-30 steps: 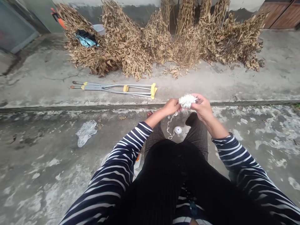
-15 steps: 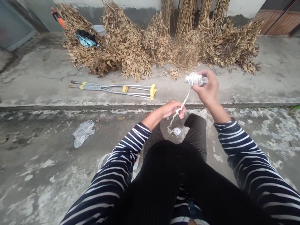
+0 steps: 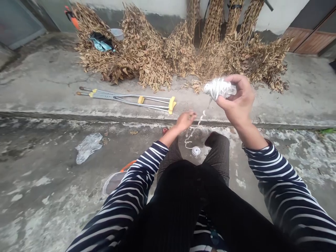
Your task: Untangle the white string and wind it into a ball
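A bundle of wound white cord [image 3: 218,89] is in my right hand [image 3: 240,101], thumb below and fingers above it. A loose strand [image 3: 201,120] hangs from the bundle and trails down to a small white coil [image 3: 196,151] on the ground between my feet. Left of the strand is my left hand [image 3: 186,120], slightly blurred; its fingers look curled, and no cord shows in it. Whether those fingers are pressed together is hard to make out.
Yellow-padded crutches [image 3: 126,99] lie on the raised concrete step [image 3: 39,91]. Dried plants [image 3: 149,52] lean along the wall behind. A crumpled clear plastic sheet [image 3: 89,147] lies on the lower ground, and a container with an orange rim [image 3: 115,182] is partly behind my left sleeve.
My left hand has let go of the strand and moved slightly left. My right hand and the bundle have come nearer and look larger. The strand now hangs loose.
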Tool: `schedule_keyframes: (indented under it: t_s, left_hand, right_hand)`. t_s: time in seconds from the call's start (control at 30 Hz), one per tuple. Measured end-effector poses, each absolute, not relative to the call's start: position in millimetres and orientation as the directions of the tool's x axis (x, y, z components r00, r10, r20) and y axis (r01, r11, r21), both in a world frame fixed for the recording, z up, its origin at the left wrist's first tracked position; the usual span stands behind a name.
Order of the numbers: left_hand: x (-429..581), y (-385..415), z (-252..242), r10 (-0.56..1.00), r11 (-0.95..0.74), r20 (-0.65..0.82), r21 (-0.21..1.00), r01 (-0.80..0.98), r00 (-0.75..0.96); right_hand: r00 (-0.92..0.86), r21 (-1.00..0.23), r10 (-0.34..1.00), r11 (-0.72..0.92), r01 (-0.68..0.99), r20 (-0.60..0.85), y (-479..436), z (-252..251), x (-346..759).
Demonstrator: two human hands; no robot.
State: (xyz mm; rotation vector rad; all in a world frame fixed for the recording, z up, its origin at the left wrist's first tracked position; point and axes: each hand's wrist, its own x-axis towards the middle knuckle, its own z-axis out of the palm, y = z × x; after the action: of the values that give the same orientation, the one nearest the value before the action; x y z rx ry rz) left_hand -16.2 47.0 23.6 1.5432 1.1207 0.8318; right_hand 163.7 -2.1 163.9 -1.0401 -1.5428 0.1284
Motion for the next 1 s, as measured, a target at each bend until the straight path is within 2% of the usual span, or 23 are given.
schedule_keyframes:
  t_s: [0.07, 0.13, 0.2, 0.27, 0.4, 0.5, 0.63, 0.83, 1.0]
  left_hand:
    - [-11.8, 47.0, 37.4, 0.972, -0.179, 0.149, 0.97, 0.162, 0.18]
    - [-3.2, 41.4, 55.2, 0.96, -0.224, 0.224, 0.974, -0.019, 0.166]
    - [9.0, 33.9, 71.5, 0.947, -0.191, 0.233, 0.962, -0.198, 0.221]
    - [21.2, 28.3, 81.6, 0.948, -0.144, 0.216, 0.946, -0.292, 0.235]
    - [32.8, 25.8, 83.7, 0.957, -0.107, 0.194, 0.927, -0.359, 0.215]
    - [32.6, 26.8, 81.8, 0.948, -0.055, 0.174, 0.914, -0.402, 0.266]
    - [32.2, 25.3, 83.7, 0.953, -0.012, 0.133, 0.915, -0.404, 0.273]
    - [35.3, 17.2, 77.9, 0.944, 0.028, 0.062, 0.964, -0.266, 0.323]
    - [28.6, 13.6, 70.8, 0.871, 0.148, -0.077, 0.983, -0.108, 0.485]
  right_hand:
    - [0.096, -0.645, 0.711, 0.561, 0.519, 0.697, -3.4, 165.0, 157.7]
    - [0.079, -0.667, 0.756, 0.517, 0.537, 0.649, -0.8, 159.1, 155.4]
    - [0.06, -0.663, 0.777, 0.492, 0.565, 0.627, 3.9, 149.6, 155.2]
    - [0.044, -0.656, 0.787, 0.481, 0.582, 0.616, 8.2, 140.7, 156.0]
    - [0.055, -0.681, 0.804, 0.463, 0.567, 0.592, 10.9, 133.2, 159.5]
    - [0.063, -0.717, 0.827, 0.444, 0.537, 0.559, 10.3, 134.0, 162.7]
    - [0.076, -0.741, 0.831, 0.445, 0.503, 0.551, 14.9, 132.0, 166.2]
    - [0.087, -0.746, 0.84, 0.423, 0.515, 0.536, 30.7, 119.5, 169.5]
    - [0.14, -0.695, 0.811, 0.381, 0.61, 0.567, 37.3, 113.2, 180.8]
